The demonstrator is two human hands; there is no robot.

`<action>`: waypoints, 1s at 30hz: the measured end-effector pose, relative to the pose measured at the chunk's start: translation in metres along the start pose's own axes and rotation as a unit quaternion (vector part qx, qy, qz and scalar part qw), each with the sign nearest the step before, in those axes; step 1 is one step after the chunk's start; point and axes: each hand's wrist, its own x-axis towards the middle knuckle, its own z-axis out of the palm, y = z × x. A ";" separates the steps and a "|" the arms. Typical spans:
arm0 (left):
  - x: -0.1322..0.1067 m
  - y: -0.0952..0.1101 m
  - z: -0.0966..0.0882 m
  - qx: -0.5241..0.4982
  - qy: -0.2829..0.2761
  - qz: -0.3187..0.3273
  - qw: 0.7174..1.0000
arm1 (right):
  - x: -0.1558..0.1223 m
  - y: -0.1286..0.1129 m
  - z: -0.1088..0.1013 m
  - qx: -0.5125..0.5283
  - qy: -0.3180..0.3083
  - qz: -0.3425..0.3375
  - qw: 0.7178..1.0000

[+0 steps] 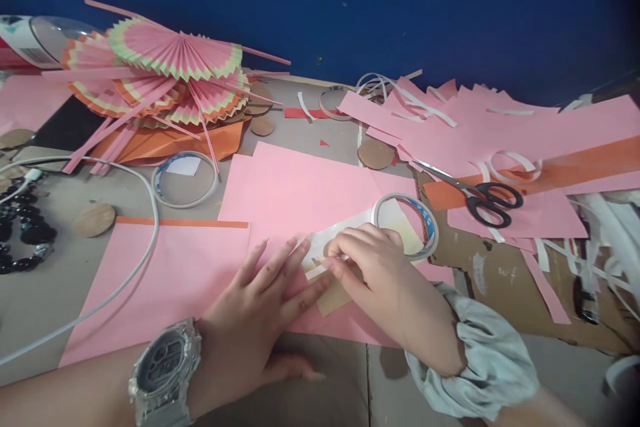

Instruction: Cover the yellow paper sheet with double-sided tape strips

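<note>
My left hand (265, 300) lies flat with its fingers spread, pressing on pink paper (295, 180) and reaching the edge of a yellowish strip (331, 301). Over that strip runs a white band of tape (320, 243), leading towards a tape roll (433, 230) with a blue-printed inner ring. My right hand (373, 267) has thumb and forefinger pinched at the near end of the white tape, with the roll just beyond its knuckles. Its fingertips partly hide the tape's end. A second pink sheet (170, 273) with an orange edge lies left of my left hand.
Black-handled scissors (483, 203) rest on piled pink paper (505, 127) at right. Pleated paper fans (175, 60) stand at back left. Another tape roll (156, 180), a white cable (150, 240), black beads (30, 233) and cardboard discs (95, 220) lie around.
</note>
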 end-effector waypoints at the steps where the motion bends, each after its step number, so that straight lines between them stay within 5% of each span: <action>1: 0.000 0.000 0.000 -0.002 0.000 0.003 1.000 | 0.001 0.000 0.002 0.003 -0.003 0.001 1.000; 30: -0.008 0.003 0.003 0.026 -0.016 0.000 1.000 | -0.002 0.003 0.014 -0.020 0.021 -0.002 1.000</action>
